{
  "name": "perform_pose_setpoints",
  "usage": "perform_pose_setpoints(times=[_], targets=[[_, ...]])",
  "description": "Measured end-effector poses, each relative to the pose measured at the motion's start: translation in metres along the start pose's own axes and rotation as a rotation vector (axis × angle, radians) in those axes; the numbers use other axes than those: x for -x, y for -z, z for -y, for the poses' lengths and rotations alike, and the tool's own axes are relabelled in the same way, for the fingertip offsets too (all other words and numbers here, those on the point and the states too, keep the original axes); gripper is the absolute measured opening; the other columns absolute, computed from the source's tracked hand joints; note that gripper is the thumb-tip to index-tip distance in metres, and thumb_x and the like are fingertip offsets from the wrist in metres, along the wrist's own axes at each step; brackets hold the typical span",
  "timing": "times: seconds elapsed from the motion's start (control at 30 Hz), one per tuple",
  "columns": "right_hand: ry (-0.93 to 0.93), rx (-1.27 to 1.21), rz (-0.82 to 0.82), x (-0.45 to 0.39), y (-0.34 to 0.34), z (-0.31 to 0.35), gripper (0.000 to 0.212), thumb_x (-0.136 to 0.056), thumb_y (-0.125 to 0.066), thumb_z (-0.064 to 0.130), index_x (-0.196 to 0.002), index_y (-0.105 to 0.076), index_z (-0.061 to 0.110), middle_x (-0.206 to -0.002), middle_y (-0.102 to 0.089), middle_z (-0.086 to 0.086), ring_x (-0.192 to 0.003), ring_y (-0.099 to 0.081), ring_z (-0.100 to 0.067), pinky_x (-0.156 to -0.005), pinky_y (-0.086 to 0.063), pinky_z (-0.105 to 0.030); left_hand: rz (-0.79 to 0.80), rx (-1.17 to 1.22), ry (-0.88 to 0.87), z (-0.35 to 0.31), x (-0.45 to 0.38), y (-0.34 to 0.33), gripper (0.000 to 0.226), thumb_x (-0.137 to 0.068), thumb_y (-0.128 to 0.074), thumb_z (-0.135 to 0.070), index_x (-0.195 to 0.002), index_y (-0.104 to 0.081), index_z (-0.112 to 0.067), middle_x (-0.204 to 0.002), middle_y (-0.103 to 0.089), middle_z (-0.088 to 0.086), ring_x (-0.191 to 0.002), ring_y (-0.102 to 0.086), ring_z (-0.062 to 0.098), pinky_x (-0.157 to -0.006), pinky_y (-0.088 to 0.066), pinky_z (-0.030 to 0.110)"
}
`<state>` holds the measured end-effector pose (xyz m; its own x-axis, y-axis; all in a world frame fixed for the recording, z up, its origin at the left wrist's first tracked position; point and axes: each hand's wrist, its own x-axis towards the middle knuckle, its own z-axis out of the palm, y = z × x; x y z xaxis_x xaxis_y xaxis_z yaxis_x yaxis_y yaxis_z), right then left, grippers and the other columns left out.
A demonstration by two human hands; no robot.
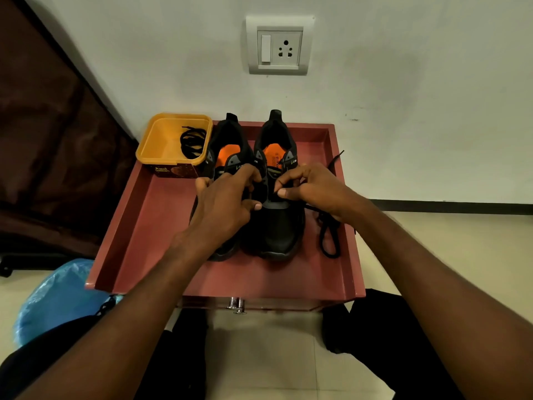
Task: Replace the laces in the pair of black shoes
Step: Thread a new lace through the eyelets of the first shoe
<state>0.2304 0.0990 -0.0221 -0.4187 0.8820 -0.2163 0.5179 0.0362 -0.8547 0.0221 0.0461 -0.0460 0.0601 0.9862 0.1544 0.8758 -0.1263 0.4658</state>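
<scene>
Both hands gripped at the eyelet region of the right black shoe [275, 226], the left hand [227, 203] holding its inner side and the right hand [310, 189] pinching a black lace [328, 235], the shoe standing on the red tray-top table [144, 226], long axis front-to-back, toe toward the person.

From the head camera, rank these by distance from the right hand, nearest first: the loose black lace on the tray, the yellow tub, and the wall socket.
From the right hand:
1. Loose black lace, just beside and below the hand, on the tray's right side.
2. Yellow tub, across the shoes at the tray's far left corner.
3. Wall socket, up on the wall behind the tray.
</scene>
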Motion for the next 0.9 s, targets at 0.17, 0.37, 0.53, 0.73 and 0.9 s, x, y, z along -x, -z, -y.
perform_pose_setpoints(times=[0.17,0.37,0.53,0.73,0.9], targets=[[0.067,0.247,-0.097,-0.002,-0.011,0.004,0.007,-0.091,-0.077,0.018,-0.092,-0.080,0.023,-0.067,-0.063,0.004,-0.059,-0.054,0.001,-0.058,-0.042,-0.008,0.019,0.016,0.036,-0.005,0.002,0.002,0.053,-0.085,-0.081,-0.026,-0.129,-0.054,-0.035,-0.102,-0.058,-0.019,-0.102,-0.058,0.010,-0.099,-0.037,0.049],[0.107,0.372,-0.111,0.000,-0.011,0.005,0.011,-0.091,-0.073,0.018,-0.100,-0.079,0.021,-0.066,-0.051,0.017,-0.066,-0.053,-0.003,-0.061,-0.039,-0.015,0.076,-0.028,-0.040,-0.002,0.004,0.006,0.085,-0.086,-0.079,-0.018,-0.148,-0.034,-0.056,-0.104,-0.060,-0.017,-0.103,-0.053,0.010,-0.094,-0.039,0.048],[0.104,0.302,-0.115,-0.006,-0.015,-0.003,0.013,-0.089,-0.078,0.023,-0.102,-0.081,0.025,-0.106,-0.065,0.002,-0.092,-0.063,-0.011,-0.078,-0.056,-0.029,0.074,-0.006,-0.036,-0.002,0.002,0.004,0.081,-0.084,-0.079,-0.014,-0.142,-0.041,-0.055,-0.108,-0.061,-0.016,-0.099,-0.049,0.008,-0.092,-0.042,0.050],[0.082,0.223,-0.147,-0.002,-0.024,0.000,0.013,-0.090,-0.077,0.018,-0.102,-0.081,0.021,-0.101,-0.051,0.012,-0.091,-0.056,-0.005,-0.083,-0.051,-0.023,0.055,0.007,-0.050,-0.003,0.002,0.004,0.080,-0.081,-0.080,-0.012,-0.139,-0.043,-0.053,-0.105,-0.063,-0.016,-0.095,-0.052,0.009,-0.091,-0.043,0.049],[0.067,0.117,-0.149,0.002,-0.023,0.004,0.011,-0.090,-0.078,0.014,-0.100,-0.081,0.016,-0.089,-0.057,0.015,-0.085,-0.061,0.006,-0.087,-0.055,-0.030,0.031,0.058,-0.034,-0.004,0.002,0.004,0.075,-0.081,-0.082,-0.014,-0.139,-0.043,-0.042,-0.101,-0.067,-0.013,-0.096,-0.065,0.011,-0.095,-0.046,0.048]])
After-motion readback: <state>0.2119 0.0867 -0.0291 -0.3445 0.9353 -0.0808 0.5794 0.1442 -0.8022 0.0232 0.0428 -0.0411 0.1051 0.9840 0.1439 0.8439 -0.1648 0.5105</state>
